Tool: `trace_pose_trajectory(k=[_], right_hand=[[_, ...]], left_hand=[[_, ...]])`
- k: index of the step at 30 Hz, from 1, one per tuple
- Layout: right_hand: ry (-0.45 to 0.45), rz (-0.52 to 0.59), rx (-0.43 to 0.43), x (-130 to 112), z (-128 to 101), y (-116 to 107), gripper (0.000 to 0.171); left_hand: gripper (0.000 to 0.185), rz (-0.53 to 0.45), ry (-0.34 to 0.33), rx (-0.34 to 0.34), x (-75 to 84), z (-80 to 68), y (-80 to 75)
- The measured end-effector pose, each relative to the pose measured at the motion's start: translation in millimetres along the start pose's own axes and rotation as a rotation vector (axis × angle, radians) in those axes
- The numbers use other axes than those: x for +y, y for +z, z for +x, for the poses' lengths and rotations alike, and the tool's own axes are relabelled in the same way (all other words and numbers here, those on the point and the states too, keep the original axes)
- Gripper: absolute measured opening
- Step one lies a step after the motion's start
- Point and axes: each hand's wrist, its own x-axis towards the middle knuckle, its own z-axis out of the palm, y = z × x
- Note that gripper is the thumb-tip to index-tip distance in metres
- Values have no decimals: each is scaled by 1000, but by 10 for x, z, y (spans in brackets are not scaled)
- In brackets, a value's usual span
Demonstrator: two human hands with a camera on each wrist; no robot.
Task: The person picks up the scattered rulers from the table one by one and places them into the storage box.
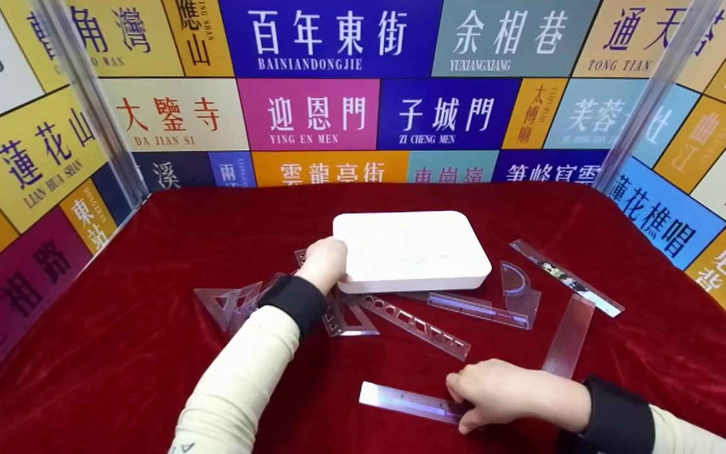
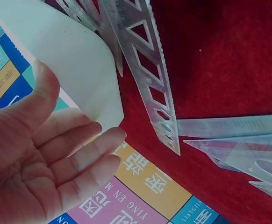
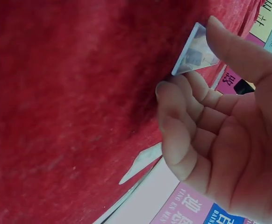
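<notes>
A white flat box with rounded corners lies in the middle of the red cloth. My left hand is at its near-left corner. In the left wrist view the left hand has relaxed, nearly straight fingers beside the box corner and holds nothing. My right hand is at the near edge on the right end of a clear ruler. In the right wrist view the right hand pinches the ruler's end between thumb and curled fingers.
Several clear drawing tools lie around the box: a stencil ruler, set squares, a protractor, a printed ruler and a plain ruler. Walls of coloured sign panels enclose the table on three sides.
</notes>
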Motion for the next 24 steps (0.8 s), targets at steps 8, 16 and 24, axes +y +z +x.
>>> trace_pose_trajectory(k=[8,16,24], right_hand=[[-35,35,38,-41,-7,-108,22],[202,22,334,623,226,-506,16],[424,-41,409,1411,651,-529,35]], left_hand=[[48,0,-13,1,-3,2,36],[46,15,-15,7,16,-2,0],[48,22,-16,1,14,8,1]])
